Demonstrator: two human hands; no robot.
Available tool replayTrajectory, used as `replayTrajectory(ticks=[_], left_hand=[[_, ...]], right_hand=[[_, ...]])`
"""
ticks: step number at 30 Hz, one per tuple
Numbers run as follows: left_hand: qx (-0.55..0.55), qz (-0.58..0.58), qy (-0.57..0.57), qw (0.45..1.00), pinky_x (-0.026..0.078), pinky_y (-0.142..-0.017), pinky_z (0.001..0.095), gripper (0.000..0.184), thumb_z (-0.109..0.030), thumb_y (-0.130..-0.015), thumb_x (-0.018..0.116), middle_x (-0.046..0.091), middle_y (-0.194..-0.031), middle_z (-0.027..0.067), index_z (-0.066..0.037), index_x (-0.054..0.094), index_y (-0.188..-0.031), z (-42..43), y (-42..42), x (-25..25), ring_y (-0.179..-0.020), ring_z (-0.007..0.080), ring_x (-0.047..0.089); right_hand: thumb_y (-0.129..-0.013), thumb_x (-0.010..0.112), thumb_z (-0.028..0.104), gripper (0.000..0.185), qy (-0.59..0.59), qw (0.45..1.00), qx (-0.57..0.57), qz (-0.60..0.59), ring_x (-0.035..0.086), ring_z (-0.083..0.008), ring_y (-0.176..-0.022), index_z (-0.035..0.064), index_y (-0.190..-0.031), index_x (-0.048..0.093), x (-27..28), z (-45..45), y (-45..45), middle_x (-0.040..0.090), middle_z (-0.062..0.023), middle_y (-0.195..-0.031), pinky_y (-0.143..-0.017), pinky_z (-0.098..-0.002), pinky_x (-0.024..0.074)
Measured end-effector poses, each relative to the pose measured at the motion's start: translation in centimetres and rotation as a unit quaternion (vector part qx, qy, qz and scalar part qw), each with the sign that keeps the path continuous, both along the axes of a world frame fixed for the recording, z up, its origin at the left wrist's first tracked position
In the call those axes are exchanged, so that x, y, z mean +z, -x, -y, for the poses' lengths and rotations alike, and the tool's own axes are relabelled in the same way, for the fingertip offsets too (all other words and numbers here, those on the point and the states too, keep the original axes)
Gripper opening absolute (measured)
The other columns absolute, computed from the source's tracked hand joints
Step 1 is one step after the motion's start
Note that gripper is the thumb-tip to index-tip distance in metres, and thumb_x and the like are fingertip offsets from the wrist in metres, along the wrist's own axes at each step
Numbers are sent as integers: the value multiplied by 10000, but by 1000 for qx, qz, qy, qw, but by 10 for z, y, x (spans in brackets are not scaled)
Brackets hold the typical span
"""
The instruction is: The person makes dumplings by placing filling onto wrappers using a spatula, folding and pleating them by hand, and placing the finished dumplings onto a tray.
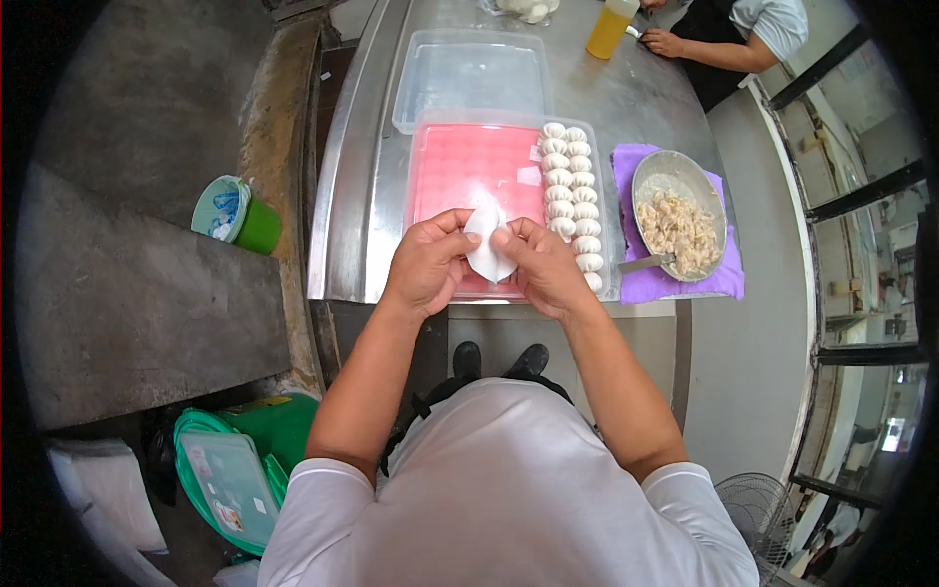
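Observation:
Between my two hands is a white dumpling wrapper, held up by its edges and partly folded. My left hand pinches its left side with thumb and fingers, while my right hand pinches the right side. Whether filling lies inside it, I cannot tell. Below the hands sits a clear plastic tray with a pink liner. Two columns of pleated white dumplings stand along its right side. To the right, a metal bowl of pale chopped filling holds a spoon, its handle pointing left.
The bowl rests on a purple cloth. Behind the tray lies a clear plastic container on the steel table. A yellow bottle stands near another person's hand. A green bin is at left.

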State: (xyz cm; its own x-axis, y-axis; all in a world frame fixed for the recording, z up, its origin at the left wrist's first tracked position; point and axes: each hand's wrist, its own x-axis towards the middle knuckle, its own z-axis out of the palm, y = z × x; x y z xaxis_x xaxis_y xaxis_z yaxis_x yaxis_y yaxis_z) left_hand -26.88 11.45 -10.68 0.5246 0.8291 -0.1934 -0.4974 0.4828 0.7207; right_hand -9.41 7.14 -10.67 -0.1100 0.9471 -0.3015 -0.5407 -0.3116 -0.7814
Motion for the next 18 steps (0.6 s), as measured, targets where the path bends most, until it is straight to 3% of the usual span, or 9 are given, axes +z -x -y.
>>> replayTrajectory(ticks=[7,10,14,15,16,17,18], left_hand=[[8,69,33,997,544,-938,431,306,27,-906,515,666,-1111,187,93,579,-1198,-20,21,10,-1019,267,666],[44,93,64,993,522,-973,435,304,44,-905,484,657,-1140,204,124,564,-1187,-29,23,5,-1053,295,652],[25,50,60,997,516,-961,409,323,8,-910,509,649,-1161,216,101,569,-1214,-37,17,-4,-1059,304,649],[-24,-275,-89,957,521,-932,396,339,-24,-912,540,643,-1169,225,82,571,-1232,-36,13,1,-1055,303,649],[-69,-563,-230,791,525,-904,384,357,-55,-915,571,637,-1176,234,64,573,-1251,-33,9,6,-1052,303,650],[-72,-561,-234,791,525,-904,384,357,-55,-915,571,637,-1176,234,64,573,-1251,-31,2,11,-1052,303,650],[-9,-558,-295,776,531,-869,372,372,-89,-916,605,654,-1126,207,56,575,-1256,-25,-7,17,-994,284,660]], right_hand=[[-900,594,-19,203,31,997,-17,-62,683,-229,-943,-36,-1100,563,15,7,-33,656,-138,-1023,-863,-388,589],[-896,515,-32,349,14,989,-90,-118,674,-311,-1043,-79,-1242,528,15,7,-49,645,-197,-1155,-955,-463,561],[-926,548,60,437,-23,984,-109,-142,612,-331,-1185,-85,-1332,476,25,17,-77,586,-212,-1305,-1070,-476,476],[-926,548,60,437,-23,983,-115,-141,612,-331,-1185,-85,-1332,476,26,21,-83,586,-212,-1305,-1070,-476,476],[-941,554,84,441,-8,979,-119,-167,610,-330,-1191,-87,-1339,468,28,25,-89,585,-213,-1308,-1070,-476,476],[-956,561,109,448,4,974,-122,-192,607,-329,-1197,-89,-1345,461,31,27,-95,584,-213,-1310,-1070,-476,476],[-956,561,109,448,2,973,-128,-193,607,-329,-1197,-89,-1345,461,36,31,-97,584,-213,-1310,-1070,-476,476]])
